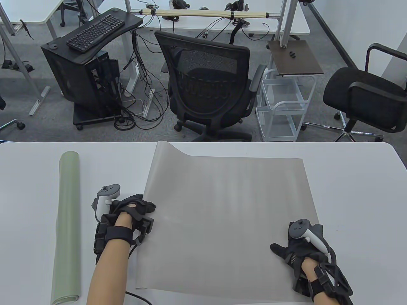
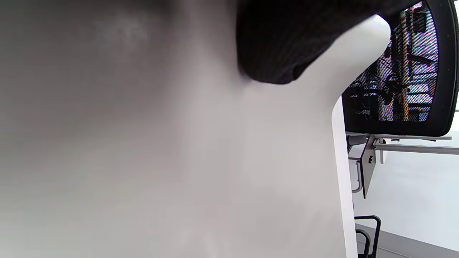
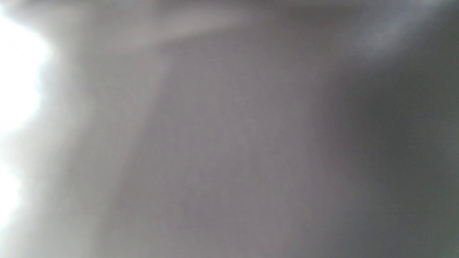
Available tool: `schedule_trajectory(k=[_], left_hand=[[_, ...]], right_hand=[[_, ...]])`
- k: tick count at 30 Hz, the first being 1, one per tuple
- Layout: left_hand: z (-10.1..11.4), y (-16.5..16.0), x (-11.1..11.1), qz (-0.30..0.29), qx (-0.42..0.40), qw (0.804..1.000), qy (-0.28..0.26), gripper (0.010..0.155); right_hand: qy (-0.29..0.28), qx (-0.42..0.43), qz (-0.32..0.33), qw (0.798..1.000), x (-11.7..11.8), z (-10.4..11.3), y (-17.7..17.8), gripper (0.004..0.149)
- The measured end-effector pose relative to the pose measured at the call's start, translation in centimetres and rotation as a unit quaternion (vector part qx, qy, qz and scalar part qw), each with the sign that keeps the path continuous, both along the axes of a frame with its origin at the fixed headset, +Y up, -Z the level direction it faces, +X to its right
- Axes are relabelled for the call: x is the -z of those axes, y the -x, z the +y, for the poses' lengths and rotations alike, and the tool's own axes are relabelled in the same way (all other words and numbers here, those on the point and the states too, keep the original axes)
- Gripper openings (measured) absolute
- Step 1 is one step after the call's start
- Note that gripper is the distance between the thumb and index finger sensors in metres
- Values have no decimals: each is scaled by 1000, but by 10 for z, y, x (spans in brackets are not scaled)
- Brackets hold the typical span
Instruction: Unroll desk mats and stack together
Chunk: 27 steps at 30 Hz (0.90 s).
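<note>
A grey desk mat (image 1: 222,216) lies unrolled on the white table (image 1: 349,190); its far left corner curls up a little. My left hand (image 1: 140,206) rests with its fingers on the mat's left edge. In the left wrist view the mat (image 2: 143,143) fills the frame under a black fingertip (image 2: 279,46). My right hand (image 1: 295,244) lies spread on the mat's near right corner, thumb out to the left. The right wrist view is a grey blur. A pale green mat (image 1: 66,222) lies rolled up at the table's left, apart from both hands.
A black mesh office chair (image 1: 206,85) stands just beyond the table's far edge, with a white wire cart (image 1: 279,108) and another black chair (image 1: 365,92) to its right. A black cable (image 1: 133,294) lies at the table's near edge.
</note>
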<state>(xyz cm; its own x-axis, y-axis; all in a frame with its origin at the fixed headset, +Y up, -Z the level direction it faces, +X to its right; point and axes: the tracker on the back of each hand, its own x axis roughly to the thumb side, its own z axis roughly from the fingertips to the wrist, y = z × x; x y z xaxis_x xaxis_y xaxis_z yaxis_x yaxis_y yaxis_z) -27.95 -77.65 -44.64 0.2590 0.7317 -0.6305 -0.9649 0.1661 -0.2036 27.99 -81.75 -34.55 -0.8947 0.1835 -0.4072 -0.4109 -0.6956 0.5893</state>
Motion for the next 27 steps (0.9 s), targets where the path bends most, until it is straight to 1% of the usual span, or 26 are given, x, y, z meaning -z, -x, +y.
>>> schedule_trajectory(k=[4,7,10,12,14,16,19,22,24,26,27], left_hand=[[2,0,0,4,17,1000,-7,64],[5,-1,0,7,38,999,-15,66],[12,-7,1,-5,98,995,-27,71],[18,-13,3,-17,142,989,-32,77],[22,-20,5,-27,196,979,-38,85],[23,-27,8,-56,251,966,-32,94],[19,-35,13,-85,320,944,-13,99],[15,-38,19,-117,353,928,23,100],[13,-36,23,-117,366,922,38,106],[12,-34,30,-146,372,914,68,108],[13,-34,32,-148,379,911,70,110]], right_hand=[[3,-3,1,1000,0,0,0,97],[0,-4,2,1000,0,0,1,97],[2,-5,2,1000,1,0,1,97],[4,-6,2,1000,1,0,1,97],[2,-6,3,1000,1,0,1,97],[3,-7,3,1000,1,0,2,97],[4,-8,3,1000,1,0,2,97],[5,-8,3,1000,1,0,2,97],[6,-9,3,1000,1,1,2,97],[6,-10,3,1000,1,1,2,97],[7,-11,3,1000,1,1,2,97]])
